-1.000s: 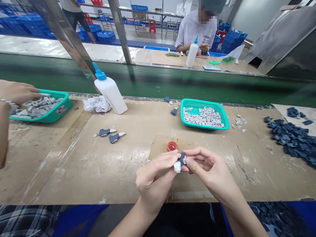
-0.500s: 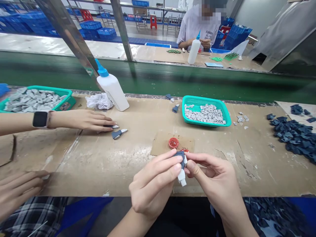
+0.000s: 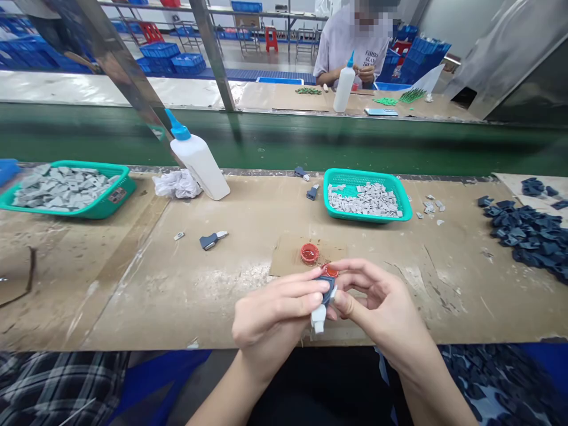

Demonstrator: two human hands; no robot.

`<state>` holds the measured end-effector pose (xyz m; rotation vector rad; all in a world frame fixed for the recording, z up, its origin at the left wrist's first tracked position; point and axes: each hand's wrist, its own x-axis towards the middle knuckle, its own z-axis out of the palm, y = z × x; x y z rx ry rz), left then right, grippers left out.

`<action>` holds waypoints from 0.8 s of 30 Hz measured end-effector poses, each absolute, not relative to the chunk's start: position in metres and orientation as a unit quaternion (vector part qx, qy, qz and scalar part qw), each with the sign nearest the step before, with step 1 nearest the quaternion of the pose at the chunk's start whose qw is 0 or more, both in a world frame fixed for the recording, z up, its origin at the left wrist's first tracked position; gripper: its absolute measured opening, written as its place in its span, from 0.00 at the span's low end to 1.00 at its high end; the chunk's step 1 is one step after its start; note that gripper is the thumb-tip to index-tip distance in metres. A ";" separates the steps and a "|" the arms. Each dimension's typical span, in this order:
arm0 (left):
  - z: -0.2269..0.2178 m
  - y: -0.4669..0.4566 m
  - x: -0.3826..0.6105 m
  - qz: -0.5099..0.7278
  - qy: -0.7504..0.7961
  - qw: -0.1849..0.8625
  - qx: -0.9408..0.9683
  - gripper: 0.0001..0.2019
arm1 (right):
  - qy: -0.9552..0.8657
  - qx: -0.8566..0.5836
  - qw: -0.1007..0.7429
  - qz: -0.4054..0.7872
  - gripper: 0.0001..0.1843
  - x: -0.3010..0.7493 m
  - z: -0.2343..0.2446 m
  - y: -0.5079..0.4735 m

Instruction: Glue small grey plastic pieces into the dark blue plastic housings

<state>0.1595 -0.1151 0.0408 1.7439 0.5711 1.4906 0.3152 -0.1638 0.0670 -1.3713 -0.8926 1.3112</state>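
Note:
My left hand [image 3: 277,305] is closed around a dark blue-grey plastic part [image 3: 327,285], with a light grey piece [image 3: 318,319] sticking out of its lower end. At the part's right side, my right hand [image 3: 377,307] pinches a small white plastic piece [image 3: 333,293] between thumb and fingers. Just beyond my fingertips a red cap [image 3: 330,270] is partly hidden. Another red cap [image 3: 309,253] holds reddish liquid on a piece of cardboard [image 3: 284,257].
Small grey pieces fill a green basket [image 3: 410,207] ahead and another green basket [image 3: 106,207] at left. Dark parts [image 3: 528,236] are heaped right. A white bottle [image 3: 202,165] stands beside crumpled paper [image 3: 177,184]. One assembled part [image 3: 213,239] lies left. A co-worker [image 3: 355,41] sits opposite.
The neighbour's hands at left have left the view, and a small white piece now shows on the table there. My hands stay together, with the dark part slightly turned. Another person appears at upper left.

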 end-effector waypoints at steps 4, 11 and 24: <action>0.041 -0.111 0.158 0.561 0.215 0.458 0.655 0.19 | -0.405 -0.533 0.466 0.579 0.15 0.320 0.062 -0.159; 0.034 -0.113 0.166 0.554 0.276 0.564 0.546 0.18 | -0.389 -0.547 0.472 0.572 0.13 0.306 0.061 -0.158; 0.037 -0.097 0.154 0.532 0.394 0.700 0.266 0.19 | -0.551 -0.754 0.348 0.087 0.15 0.426 0.044 -0.071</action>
